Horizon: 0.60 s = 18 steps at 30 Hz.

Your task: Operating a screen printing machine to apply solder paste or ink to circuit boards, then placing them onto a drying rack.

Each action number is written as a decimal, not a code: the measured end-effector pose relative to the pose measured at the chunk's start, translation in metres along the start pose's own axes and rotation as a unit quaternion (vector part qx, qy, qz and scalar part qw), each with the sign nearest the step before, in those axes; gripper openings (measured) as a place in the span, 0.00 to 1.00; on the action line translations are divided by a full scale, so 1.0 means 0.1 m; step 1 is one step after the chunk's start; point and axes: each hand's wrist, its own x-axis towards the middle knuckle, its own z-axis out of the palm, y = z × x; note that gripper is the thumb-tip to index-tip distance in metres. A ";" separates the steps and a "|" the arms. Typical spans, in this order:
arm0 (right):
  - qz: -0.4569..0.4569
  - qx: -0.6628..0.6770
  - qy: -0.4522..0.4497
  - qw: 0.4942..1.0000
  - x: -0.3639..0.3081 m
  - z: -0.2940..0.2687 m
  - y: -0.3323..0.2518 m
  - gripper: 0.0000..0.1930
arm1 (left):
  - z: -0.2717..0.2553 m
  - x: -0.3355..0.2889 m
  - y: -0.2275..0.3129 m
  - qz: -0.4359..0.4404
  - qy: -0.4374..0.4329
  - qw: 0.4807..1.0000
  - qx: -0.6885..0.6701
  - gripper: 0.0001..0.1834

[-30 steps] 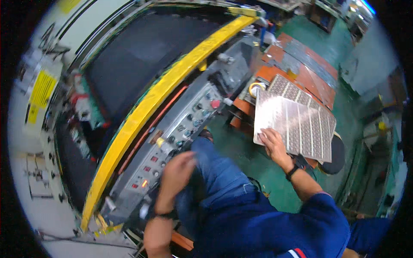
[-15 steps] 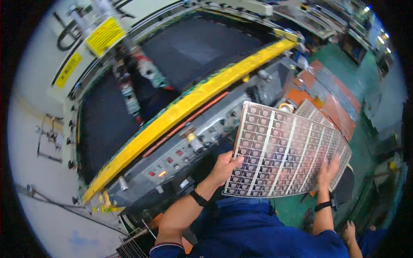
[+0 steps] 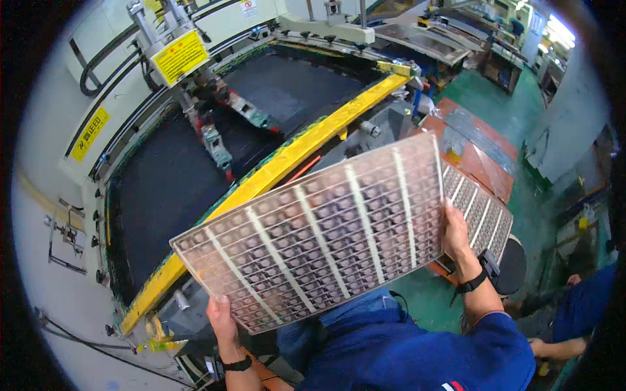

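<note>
A large, thin circuit board panel, coppery with pale stripes and rows of small repeated units, is held up tilted before me. My left hand grips its lower left edge, thumb on the face. My right hand is closed on its right edge; most fingers of both hands are hidden behind it. Beyond the right hand lies a second patterned panel, partly covered by the first. The held panel overlaps the yellow bar along the front of a printing machine with a dark screen.
Two arms with green and red ends hang over the dark screen. Brown-orange boards stand at the right, beside green floor. A round dark seat is near my right forearm. Another person's arm shows at lower right.
The held panel has swung left and turned, now spanning the front of the machine. My left hand moved down and left; my right hand moved up its right edge. The view has shifted.
</note>
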 end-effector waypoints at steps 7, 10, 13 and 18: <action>0.040 0.000 -0.136 0.990 -0.02 0.32 -0.02 0.19 | -0.21 -0.29 -0.09 -0.072 0.170 0.981 -0.063 0.12; 0.066 -0.016 -0.167 0.984 0.03 0.44 0.12 0.21 | -0.30 -0.34 -0.05 -0.092 0.228 0.968 -0.041 0.14; 0.028 -0.079 -0.157 0.984 0.00 0.59 0.06 0.25 | -0.45 -0.38 -0.19 -0.076 0.242 0.966 -0.055 0.15; 0.013 -0.048 -0.145 0.988 -0.04 0.58 -0.09 0.23 | -0.49 -0.28 -0.51 -0.110 0.236 0.957 -0.124 0.18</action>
